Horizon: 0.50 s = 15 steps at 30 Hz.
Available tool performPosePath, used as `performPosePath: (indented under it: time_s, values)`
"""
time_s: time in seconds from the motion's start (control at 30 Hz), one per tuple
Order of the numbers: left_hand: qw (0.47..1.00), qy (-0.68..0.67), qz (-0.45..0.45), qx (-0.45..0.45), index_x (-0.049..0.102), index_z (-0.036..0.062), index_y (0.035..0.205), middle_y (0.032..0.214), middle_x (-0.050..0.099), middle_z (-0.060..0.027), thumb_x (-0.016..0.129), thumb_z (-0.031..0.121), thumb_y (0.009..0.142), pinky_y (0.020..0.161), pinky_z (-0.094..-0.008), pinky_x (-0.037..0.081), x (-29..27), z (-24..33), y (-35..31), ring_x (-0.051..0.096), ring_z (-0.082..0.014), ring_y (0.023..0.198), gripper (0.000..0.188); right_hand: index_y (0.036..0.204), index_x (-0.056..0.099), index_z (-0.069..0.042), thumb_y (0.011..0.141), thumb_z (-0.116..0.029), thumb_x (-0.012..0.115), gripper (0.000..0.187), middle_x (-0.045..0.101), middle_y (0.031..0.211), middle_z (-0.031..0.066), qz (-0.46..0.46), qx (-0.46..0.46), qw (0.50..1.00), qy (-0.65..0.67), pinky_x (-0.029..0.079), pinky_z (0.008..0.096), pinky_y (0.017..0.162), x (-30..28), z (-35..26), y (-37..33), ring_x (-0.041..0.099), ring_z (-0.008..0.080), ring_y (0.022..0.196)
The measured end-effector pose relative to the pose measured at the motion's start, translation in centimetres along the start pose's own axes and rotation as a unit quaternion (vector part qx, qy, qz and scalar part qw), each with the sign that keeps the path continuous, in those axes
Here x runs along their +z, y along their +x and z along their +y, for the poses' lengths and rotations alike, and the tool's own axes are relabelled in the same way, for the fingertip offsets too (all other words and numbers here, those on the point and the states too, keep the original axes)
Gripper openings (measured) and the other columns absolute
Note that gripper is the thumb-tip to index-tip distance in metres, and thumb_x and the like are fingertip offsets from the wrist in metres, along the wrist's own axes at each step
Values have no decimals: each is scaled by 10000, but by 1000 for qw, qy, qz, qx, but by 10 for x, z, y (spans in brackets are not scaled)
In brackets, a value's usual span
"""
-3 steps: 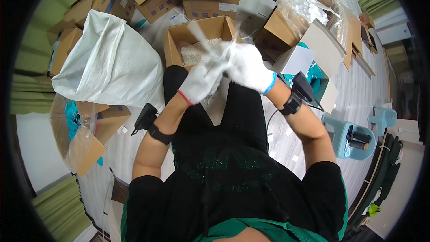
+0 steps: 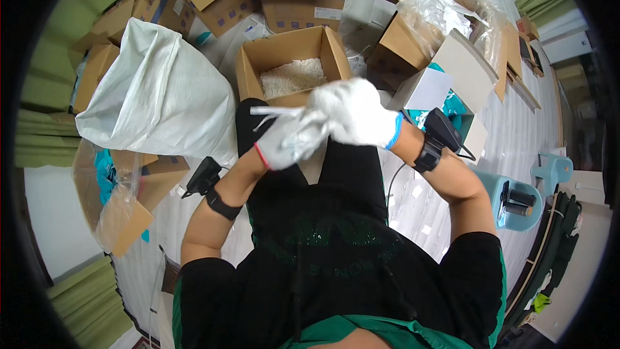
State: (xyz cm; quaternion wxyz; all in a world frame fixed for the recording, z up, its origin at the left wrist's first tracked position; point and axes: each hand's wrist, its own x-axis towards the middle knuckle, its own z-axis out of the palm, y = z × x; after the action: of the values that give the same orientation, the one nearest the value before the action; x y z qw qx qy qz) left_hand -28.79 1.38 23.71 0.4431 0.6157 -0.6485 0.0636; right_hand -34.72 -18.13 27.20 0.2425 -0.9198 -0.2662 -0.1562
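Currently at the gloves: both hands meet on the near side of the open box [image 2: 284,50], pressed together above the knees [image 2: 352,168].
Left glove, red cuff: the left hand [image 2: 294,139] is curled, and it appears to be grasping white strips [image 2: 274,110].
Right glove, blue cuff: the right hand [image 2: 358,113] lies against the left one; its fingers are hidden, so I cannot tell what it grips.
White strips: they stick out leftward from between the gloves, before the open box's near edge – not inside it.
Work at the gloves: I judge it as handling of the strips, perhaps twisting or knotting; the motion itself is too blurred to be certain.
Next move: it would call for a firm pinch on the strips and a clear view of the covered fingers.
Edges: the near wall of the open box stands just beyond the gloves; pale loose material [image 2: 294,76] lies inside. Left of the open box bulges a white sack [image 2: 161,100]; right of it are a tilted carton [image 2: 403,35] and teal packages [image 2: 455,106].
Open room: toward the person from the open box – above the lap – the elbows have space; the blue stool [image 2: 493,203] is well apart, to its near right.
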Motion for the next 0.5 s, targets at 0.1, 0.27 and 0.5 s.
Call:
performPosePath:
  time_s: [0.1, 0.27, 0.5]
  values:
    - [963, -82, -242, -90, 616, 2, 1100, 980, 655, -121, 618, 112, 849, 793, -402, 514, -12, 26, -10, 649, -308, 862, 274, 791, 556, -112, 727, -316, 655, 236, 547, 633, 85, -29, -110, 993, -20, 477, 414, 512, -15, -19, -9, 599, 305, 564]
    - [937, -243, -250, -24, 599, 56, 770, 728, 637, -58, 602, 126, 828, 605, -358, 519, -30, 67, 14, 647, -245, 671, 91, 677, 553, -134, 791, -343, 638, 253, 497, 539, 63, -115, -114, 964, 209, 434, 404, 452, -43, -52, -17, 554, 301, 484]
    - [917, -314, -233, -75, 527, 68, 790, 728, 556, -61, 616, 102, 784, 521, -329, 467, -46, 97, 9, 589, -226, 628, 95, 849, 621, -94, 684, -245, 677, 231, 547, 677, 99, -223, -117, 910, 330, 445, 434, 521, -76, -65, -20, 579, 337, 610]
